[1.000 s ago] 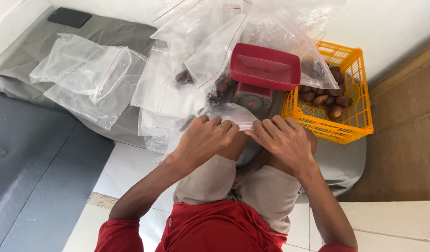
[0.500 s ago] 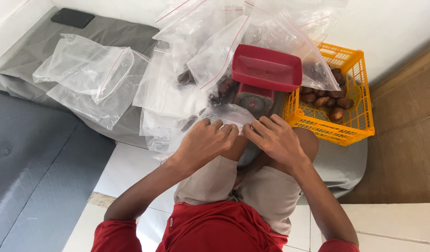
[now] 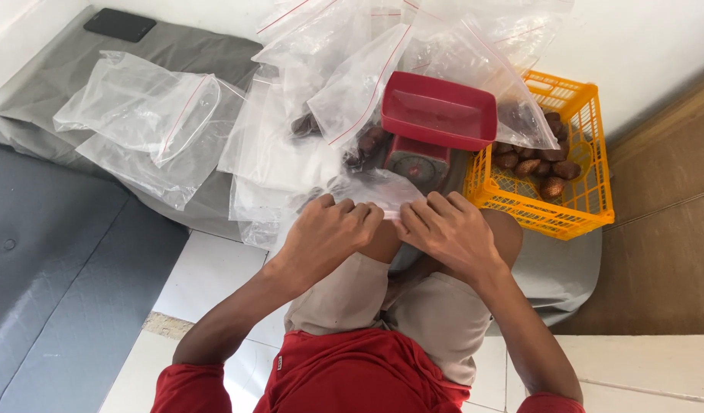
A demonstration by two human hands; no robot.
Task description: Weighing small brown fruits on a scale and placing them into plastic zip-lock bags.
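My left hand (image 3: 327, 231) and my right hand (image 3: 446, 228) meet over my knees, both pinching the top edge of a clear zip bag (image 3: 376, 190) that lies just beyond my fingertips. Dark brown fruits show dimly through the plastic. Right behind the bag stands a small red kitchen scale (image 3: 428, 122) with an empty red tray on top. An orange plastic basket (image 3: 577, 195) with several brown scaly fruits sits to the right of my right hand.
Several clear zip bags (image 3: 149, 122) with red seal strips lie spread over a grey mat at left and centre. A black phone (image 3: 119, 24) lies at the far left corner. A dark grey mattress (image 3: 53, 275) borders my left side; white floor tiles lie below.
Both hands have stayed on the bag's top edge, with fingers shifting slightly along it. The view has dropped a little.
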